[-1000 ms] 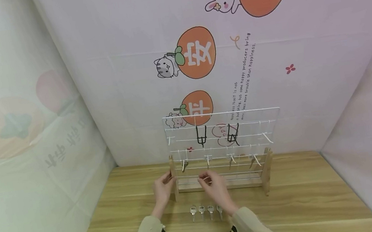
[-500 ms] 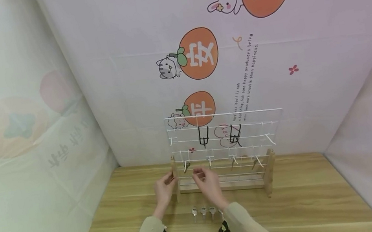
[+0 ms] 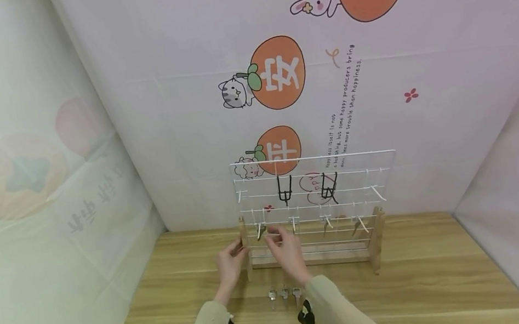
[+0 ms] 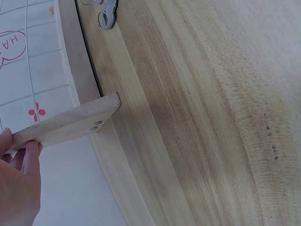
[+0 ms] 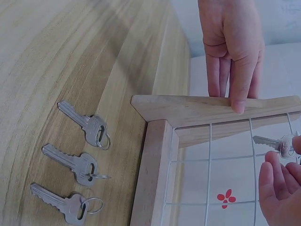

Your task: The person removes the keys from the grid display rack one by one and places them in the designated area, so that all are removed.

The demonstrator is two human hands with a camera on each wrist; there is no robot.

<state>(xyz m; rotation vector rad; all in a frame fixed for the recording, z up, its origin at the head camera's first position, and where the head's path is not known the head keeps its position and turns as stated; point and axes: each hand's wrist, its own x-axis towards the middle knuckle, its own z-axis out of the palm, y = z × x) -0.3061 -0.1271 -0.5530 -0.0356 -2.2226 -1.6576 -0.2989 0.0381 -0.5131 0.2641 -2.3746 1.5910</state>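
Observation:
My left hand (image 3: 231, 263) grips the wooden side post (image 4: 70, 125) of a white wire rack (image 3: 309, 160), thumb and fingers on either side of it. My right hand (image 3: 286, 251) is raised in front of the rack's left part, fingers bent, right at a silver key (image 5: 277, 143) by the leftmost white hook. In the right wrist view a fingertip overlaps the key's head and its blade points away from the fingers; I cannot tell whether they pinch it. More keys hang from the other white hooks. Several silver keys with rings, such as this key (image 5: 70, 162), lie on the table.
The rack's wooden base bar (image 3: 323, 258) runs along the wood-grain table (image 3: 433, 265). Two black hooks (image 3: 285, 189) hang higher on the wire grid. A printed cloth wall (image 3: 183, 112) stands close behind, with plain side cloths left and right.
My right hand has moved up and left, from the rack's lower middle to the key at the leftmost hook. My left hand stays on the post.

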